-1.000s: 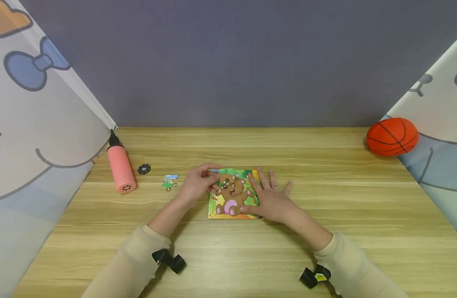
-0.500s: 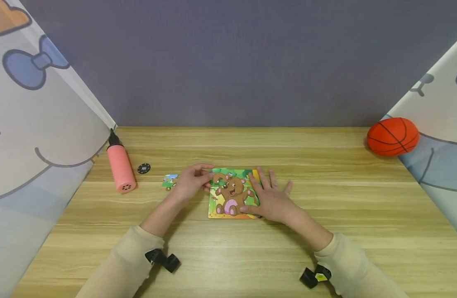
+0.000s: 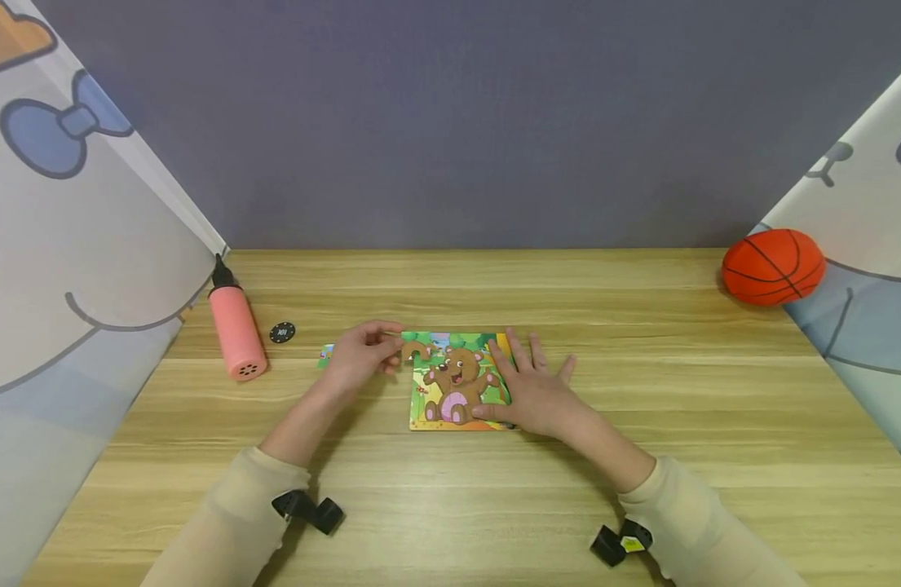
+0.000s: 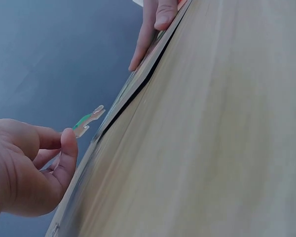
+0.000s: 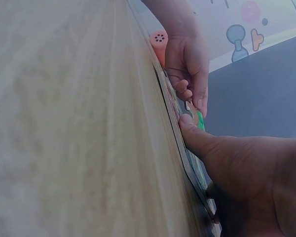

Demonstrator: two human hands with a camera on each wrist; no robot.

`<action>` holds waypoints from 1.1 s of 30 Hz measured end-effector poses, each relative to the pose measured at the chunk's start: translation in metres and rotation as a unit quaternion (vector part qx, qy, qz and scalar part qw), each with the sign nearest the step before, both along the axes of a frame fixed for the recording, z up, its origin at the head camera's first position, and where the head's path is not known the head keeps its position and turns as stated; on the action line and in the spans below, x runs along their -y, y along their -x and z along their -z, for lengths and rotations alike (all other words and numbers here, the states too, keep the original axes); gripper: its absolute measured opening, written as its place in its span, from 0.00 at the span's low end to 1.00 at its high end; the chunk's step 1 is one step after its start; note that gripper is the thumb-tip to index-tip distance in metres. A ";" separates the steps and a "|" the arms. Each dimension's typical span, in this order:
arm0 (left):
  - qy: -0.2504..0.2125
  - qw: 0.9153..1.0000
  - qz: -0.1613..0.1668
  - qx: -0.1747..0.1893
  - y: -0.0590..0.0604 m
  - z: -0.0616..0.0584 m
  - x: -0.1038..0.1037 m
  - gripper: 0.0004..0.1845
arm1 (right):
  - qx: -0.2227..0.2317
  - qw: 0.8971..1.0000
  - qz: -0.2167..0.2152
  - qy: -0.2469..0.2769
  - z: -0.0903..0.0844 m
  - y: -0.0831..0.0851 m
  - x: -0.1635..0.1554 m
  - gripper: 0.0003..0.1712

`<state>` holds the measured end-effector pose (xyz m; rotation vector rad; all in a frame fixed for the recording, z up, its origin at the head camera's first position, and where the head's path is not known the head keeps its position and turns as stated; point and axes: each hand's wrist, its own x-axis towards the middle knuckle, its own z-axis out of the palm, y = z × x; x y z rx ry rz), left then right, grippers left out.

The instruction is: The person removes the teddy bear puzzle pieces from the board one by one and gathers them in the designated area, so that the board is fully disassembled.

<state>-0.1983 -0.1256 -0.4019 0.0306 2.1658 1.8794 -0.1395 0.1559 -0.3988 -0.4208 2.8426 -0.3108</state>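
Observation:
A bear jigsaw puzzle (image 3: pixel 456 398) lies flat on the wooden table in the head view. Between thumb and fingers my left hand (image 3: pixel 356 357) pinches a green and brown jigsaw piece (image 4: pixel 86 122), held at the puzzle's upper left corner and raised above the surface in the left wrist view. My right hand (image 3: pixel 541 398) rests with spread fingers over the puzzle's right side, covering part of it. Another jigsaw piece (image 3: pixel 324 354) lies on the table to the left, mostly hidden behind my left hand.
A pink hand pump (image 3: pixel 237 333) with a black nozzle lies at the left, beside a round black chip (image 3: pixel 282 332). At the far right sits an orange ball (image 3: pixel 775 267) with basketball markings. A grey wall (image 3: pixel 479 130) stands behind the wooden table (image 3: pixel 450 505).
My left hand has moved left, taking the pinched piece away from over the puzzle's upper left part. It now covers more of the loose piece. The right hand stays in place.

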 end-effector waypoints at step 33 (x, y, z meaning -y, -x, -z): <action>0.089 0.996 -0.019 -0.007 0.007 -0.003 0.050 0.16 | 0.003 1.000 0.002 -0.007 -0.001 0.000 0.000 0.65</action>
